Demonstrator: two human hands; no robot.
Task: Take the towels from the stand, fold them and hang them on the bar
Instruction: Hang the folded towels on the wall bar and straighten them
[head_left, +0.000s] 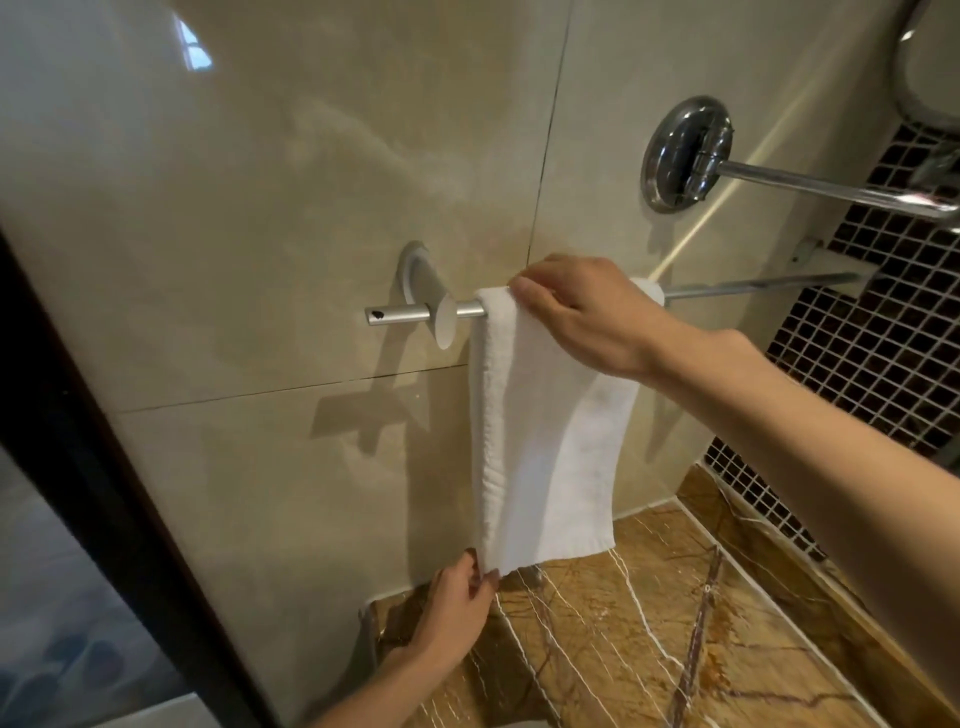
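A folded white towel (550, 441) hangs over the silver bar (405, 313) on the beige tiled wall. On top of the bar my right hand (587, 312) lies over the fold, its fingers curled over the towel. Down at the towel's lower left corner my left hand (457, 603) pinches the hem between thumb and fingers. The bar runs on to the right behind my right hand, as far as a bracket by the mosaic wall.
A chrome wall mount with a thick rod (810, 187) sticks out above and right of the bar. A brown marble counter (649, 649) lies below. Dark mosaic tiles (883, 338) cover the right wall. A dark door frame (104, 493) runs down the left.
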